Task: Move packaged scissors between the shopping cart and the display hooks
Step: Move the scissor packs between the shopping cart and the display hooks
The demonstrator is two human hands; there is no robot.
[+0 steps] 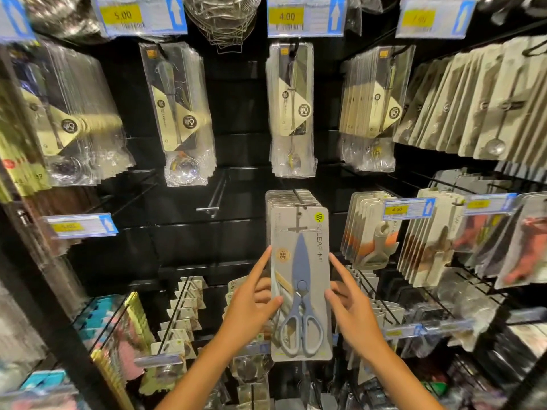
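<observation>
Both hands, left hand (250,303) and right hand (353,309), are closed on the scissors pack (300,284) edges, keeping it level at the hook (300,199).

The dim black display wall (236,143) was lit from above; glare was thrown off clear plastic packets (183,170), and edges were blurred and bowed.

Retail shop aisle, packaged utensils (291,110) hanging on hooks, price tags (306,16) above each row
</observation>
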